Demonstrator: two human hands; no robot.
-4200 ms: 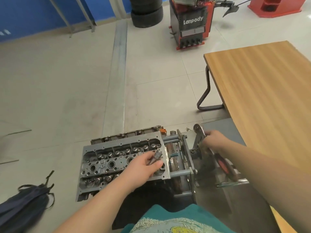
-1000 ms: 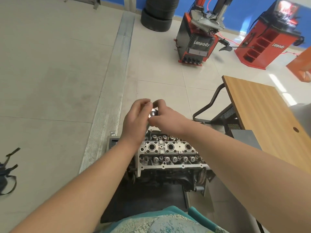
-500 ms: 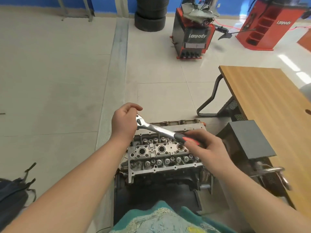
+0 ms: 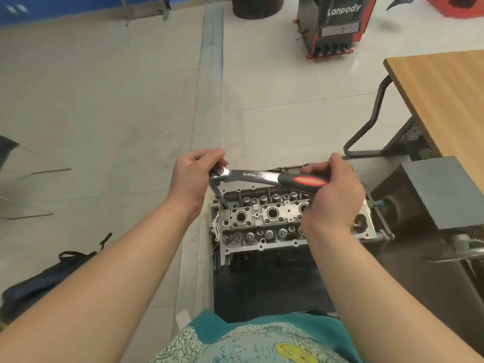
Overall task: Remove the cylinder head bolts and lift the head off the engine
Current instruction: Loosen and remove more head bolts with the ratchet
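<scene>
Right now both forearms reach out over the cylinder head (image 4: 264, 224), which sits on the engine on its stand, low in front of the person. The left hand (image 4: 195, 176) curls over the head of a ratchet wrench (image 4: 255, 176), fingers wrapped down around it, wrist bent slightly inward. From under that hand an extension bar (image 4: 219, 196) slants down to the head's far left corner; its tip seems seated on a bolt, though the blur hides the contact. The right hand (image 4: 332, 195) grips the wrench's red-and-black handle (image 4: 305, 182), thumb toward the person, knuckles up. A wooden table (image 4: 445, 95) stands to the right, a dark bag (image 4: 44, 279) lies on the floor left.
</scene>
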